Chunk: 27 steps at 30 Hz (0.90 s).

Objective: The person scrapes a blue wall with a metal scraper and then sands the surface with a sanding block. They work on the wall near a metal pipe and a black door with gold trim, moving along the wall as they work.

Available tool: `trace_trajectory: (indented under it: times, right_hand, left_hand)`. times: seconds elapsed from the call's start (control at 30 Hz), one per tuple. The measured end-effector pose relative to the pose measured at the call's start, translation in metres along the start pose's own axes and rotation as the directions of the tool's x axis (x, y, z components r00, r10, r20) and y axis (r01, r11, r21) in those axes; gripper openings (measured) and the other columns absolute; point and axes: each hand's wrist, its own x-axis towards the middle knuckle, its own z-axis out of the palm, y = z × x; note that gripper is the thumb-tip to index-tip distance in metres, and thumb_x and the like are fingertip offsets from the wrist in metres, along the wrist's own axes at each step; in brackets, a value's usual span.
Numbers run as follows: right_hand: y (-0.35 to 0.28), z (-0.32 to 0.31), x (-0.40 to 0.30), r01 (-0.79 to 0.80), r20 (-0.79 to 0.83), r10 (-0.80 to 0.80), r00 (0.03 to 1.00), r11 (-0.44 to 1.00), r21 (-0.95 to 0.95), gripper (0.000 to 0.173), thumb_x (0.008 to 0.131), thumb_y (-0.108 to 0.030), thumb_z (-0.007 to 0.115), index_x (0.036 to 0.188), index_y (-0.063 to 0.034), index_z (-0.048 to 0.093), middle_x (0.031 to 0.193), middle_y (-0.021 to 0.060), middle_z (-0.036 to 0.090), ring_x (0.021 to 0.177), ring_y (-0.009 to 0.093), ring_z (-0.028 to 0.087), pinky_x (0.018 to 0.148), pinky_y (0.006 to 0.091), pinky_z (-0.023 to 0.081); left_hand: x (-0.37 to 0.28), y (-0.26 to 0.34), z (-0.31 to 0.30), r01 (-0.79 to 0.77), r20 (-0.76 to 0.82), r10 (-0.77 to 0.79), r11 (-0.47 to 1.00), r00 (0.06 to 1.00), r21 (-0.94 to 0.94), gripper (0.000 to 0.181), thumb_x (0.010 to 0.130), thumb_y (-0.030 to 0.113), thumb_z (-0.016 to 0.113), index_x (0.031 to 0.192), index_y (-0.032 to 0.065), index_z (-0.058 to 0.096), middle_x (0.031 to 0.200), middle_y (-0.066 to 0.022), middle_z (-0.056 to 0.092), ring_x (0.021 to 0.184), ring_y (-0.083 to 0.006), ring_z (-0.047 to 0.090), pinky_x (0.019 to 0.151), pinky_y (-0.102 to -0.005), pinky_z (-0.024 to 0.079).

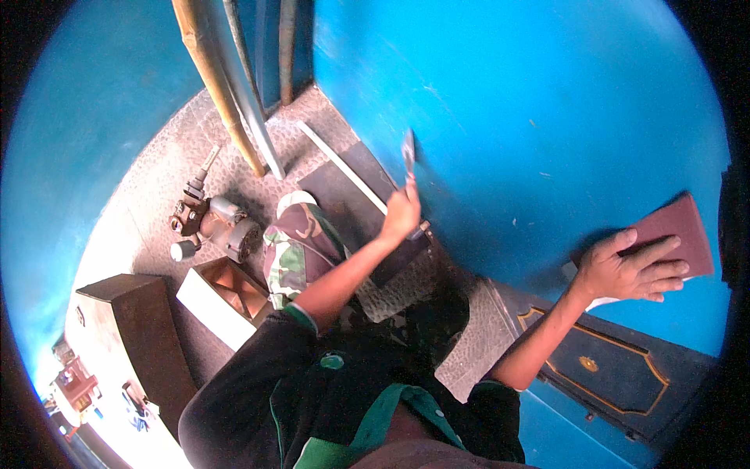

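Observation:
My left hand (402,212) grips a small scraper or putty knife (409,149) by its handle. The blade points up, close beside the blue wall (504,129); whether it touches is unclear. Against the wall at the right, my right hand (636,269) lies with fingers spread over a reddish-brown sheet (682,225) that looks like sandpaper. The sheet's pale edges show past the palm. Several small pale marks and scratches dot the wall between my hands. A thin white strip (343,164) lies beyond my left hand, across a dark flat board (351,202).
An electric water pump (225,225) rests on the pebbled floor (146,205) at the left. Nearer stand an open drawer-like box (220,319) and a brown cabinet (143,328). Bamboo (214,82) and pipes lean in the corner. A dark panel with gold trim (615,375) is at lower right.

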Motion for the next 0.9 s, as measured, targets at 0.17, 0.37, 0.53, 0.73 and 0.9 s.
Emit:
trace_trajectory:
  times: [0.17, 0.37, 0.53, 0.73, 0.9]
  right_hand:
    - [-0.006, 0.0, 0.003, 0.005, -0.005, -0.004, 1.0, 0.999, 0.042, 0.065, 0.093, -0.055, 0.044, 0.148, -0.0195, 0.043, 0.158, 0.0224, 0.021, 0.142, 0.053, 0.019, 0.105, 0.0729, 0.017]
    - [-0.002, -0.006, 0.002, -0.008, 0.01, 0.008, 1.0, 1.0, 0.011, 0.066, 0.093, -0.056, 0.043, 0.147, -0.0181, 0.044, 0.158, 0.0231, 0.021, 0.141, 0.054, 0.019, 0.104, 0.074, 0.019]
    - [0.003, -0.003, 0.0, 0.015, 0.018, -0.015, 1.0, 1.0, -0.013, 0.066, 0.093, -0.056, 0.043, 0.147, -0.0173, 0.044, 0.158, 0.0241, 0.019, 0.141, 0.054, 0.018, 0.103, 0.0744, 0.019]
    - [-0.005, -0.004, 0.003, -0.003, 0.016, 0.003, 1.0, 1.0, 0.024, 0.065, 0.093, -0.055, 0.044, 0.147, -0.0175, 0.045, 0.158, 0.0245, 0.02, 0.141, 0.054, 0.018, 0.105, 0.0732, 0.017]
    - [0.003, -0.005, 0.0, -0.002, 0.02, 0.002, 1.0, 1.0, 0.016, 0.064, 0.094, -0.054, 0.044, 0.147, -0.0178, 0.045, 0.158, 0.0244, 0.021, 0.141, 0.054, 0.019, 0.106, 0.0717, 0.017]
  left_hand:
    - [0.172, 0.023, -0.074, 0.014, -0.068, -0.004, 0.991, 0.998, 0.136, 0.087, 0.1, 0.059, 0.018, 0.076, -0.0091, 0.066, 0.07, -0.0341, 0.062, 0.081, -0.0448, 0.068, 0.068, -0.0554, 0.051]
    - [0.013, 0.015, -0.023, -0.117, 0.072, 0.106, 0.977, 0.992, 0.176, 0.064, 0.104, 0.045, 0.027, 0.104, -0.0073, 0.063, 0.096, -0.0373, 0.061, 0.102, -0.0514, 0.059, 0.09, -0.0557, 0.046]
    - [0.087, 0.028, -0.044, -0.087, -0.062, 0.098, 0.984, 0.993, 0.154, 0.069, 0.102, 0.051, 0.03, 0.09, -0.007, 0.066, 0.083, -0.0342, 0.062, 0.09, -0.0498, 0.063, 0.078, -0.0561, 0.048]
    - [0.19, 0.05, -0.104, -0.052, -0.004, 0.054, 0.988, 0.999, 0.144, 0.091, 0.098, 0.066, 0.019, 0.069, -0.007, 0.066, 0.064, -0.0292, 0.061, 0.073, -0.0426, 0.069, 0.072, -0.0537, 0.051]
    - [-0.009, 0.032, -0.031, -0.117, 0.156, 0.091, 0.978, 0.984, 0.17, 0.053, 0.103, 0.039, 0.033, 0.111, -0.0035, 0.063, 0.099, -0.0379, 0.06, 0.105, -0.0503, 0.058, 0.091, -0.057, 0.045]
